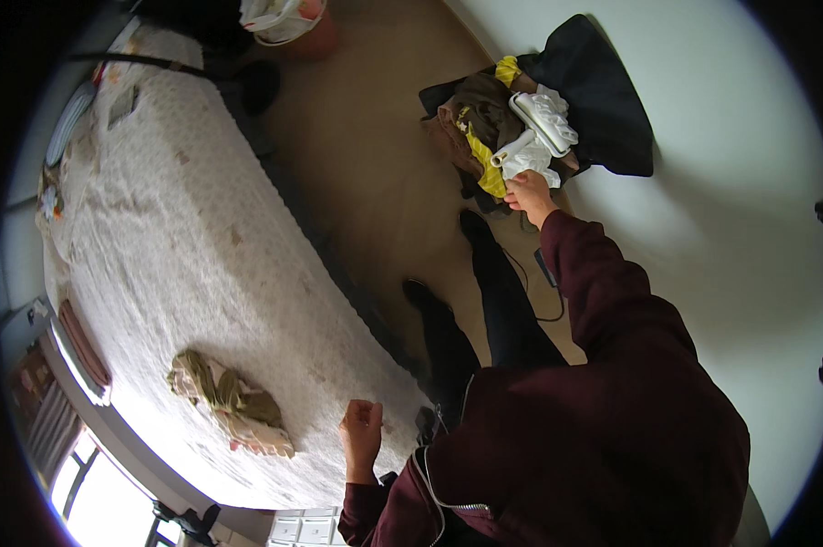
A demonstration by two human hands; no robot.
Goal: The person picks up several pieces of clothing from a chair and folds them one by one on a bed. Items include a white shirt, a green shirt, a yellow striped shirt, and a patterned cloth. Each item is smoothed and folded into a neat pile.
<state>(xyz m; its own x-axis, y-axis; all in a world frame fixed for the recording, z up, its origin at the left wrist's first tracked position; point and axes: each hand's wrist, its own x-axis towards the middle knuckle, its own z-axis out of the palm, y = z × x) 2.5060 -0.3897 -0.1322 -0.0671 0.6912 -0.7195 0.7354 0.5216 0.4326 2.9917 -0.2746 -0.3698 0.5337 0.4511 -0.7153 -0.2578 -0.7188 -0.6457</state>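
Observation:
My right hand (530, 195) reaches out to a heap of clothes by the wall, its fingers closed at the near edge. There the fingertips meet a yellow striped cloth (486, 162) and a crumpled white plastic bag (532, 160); what they pinch is too small to make out. On the bag lies a white T-shaped tool (541, 123) with a handle. Dark brown cloth (487, 108) is bunched beside it. My left hand (362, 433), fingers curled in and nothing visible in them, hovers by the bed's near edge. Right of a crumpled olive-and-beige garment (229, 401), it touches nothing.
A bed with a pale patterned cover (192, 237) fills the left side. Behind the heap stands a black panel-like piece (598, 100) against the white wall. A black cord (548, 319) lies by my legs. A reddish bucket (315, 38) with a white liner stands far off.

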